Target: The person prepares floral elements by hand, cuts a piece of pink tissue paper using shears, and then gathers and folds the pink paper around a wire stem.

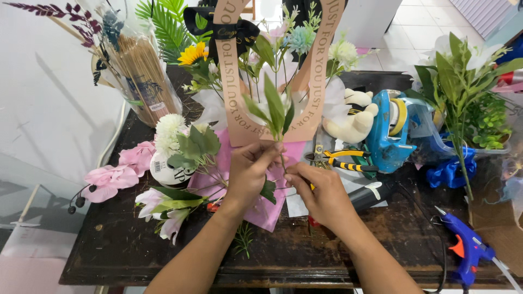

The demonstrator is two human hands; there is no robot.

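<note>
Together, two hands (pixel 289 182), one leafy sprig (pixel 274 109).

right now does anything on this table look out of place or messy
Nothing looks broken or spilled. The dark table is crowded: pink flowers lie loose near its left edge, and the blue glue gun sits at the right front corner. Both hands, left and right, hold a leafy stem upright.

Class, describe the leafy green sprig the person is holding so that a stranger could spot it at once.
Start at the dark wooden table, then find the peach paper flower bag standing at its back. Just in front, the left hand and right hand pinch one thin stem: the leafy green sprig. Unlike the flowers around it, it is bloomless and upright.
</note>
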